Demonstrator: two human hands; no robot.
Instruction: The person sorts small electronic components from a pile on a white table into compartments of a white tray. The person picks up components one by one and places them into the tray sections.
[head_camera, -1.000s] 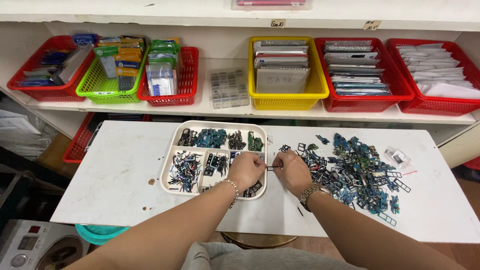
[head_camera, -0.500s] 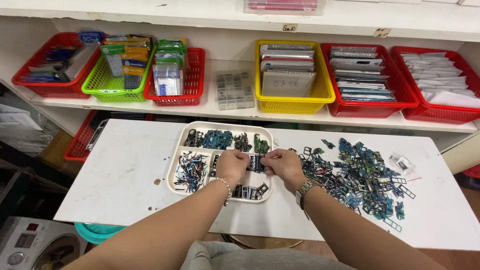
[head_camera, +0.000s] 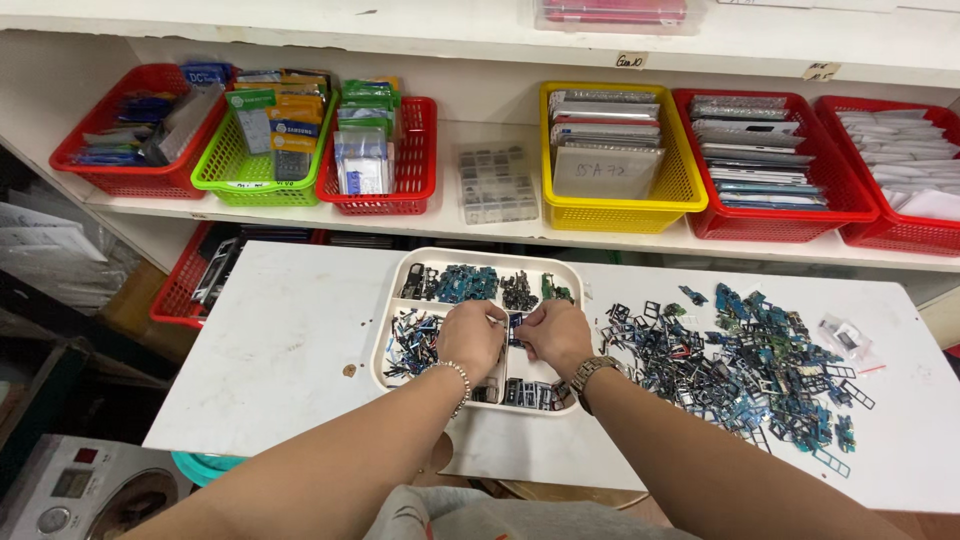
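Head view. You're holding both hands over the white divided tray (head_camera: 395, 300), which is sitting on the white desk (head_camera: 290, 340). Your left hand (head_camera: 472, 338), w/ bead bracelet at the wrist, is curling its fingers together; your right hand (head_camera: 557, 335), w/ wristwatch, is doing the same just beside it. Both sets of fingers are meeting on a small dark part (head_camera: 514, 321) over the tray's middle compartment; can't tell which hand is actually pinching it. Tray compartments are holding sorted small parts, blue-green ones at the back. A loose heap of similar parts (head_camera: 745, 360) is lying on the desk, right of the tray. Behind, a shelf is carrying red, green & yellow baskets (head_camera: 610, 195).
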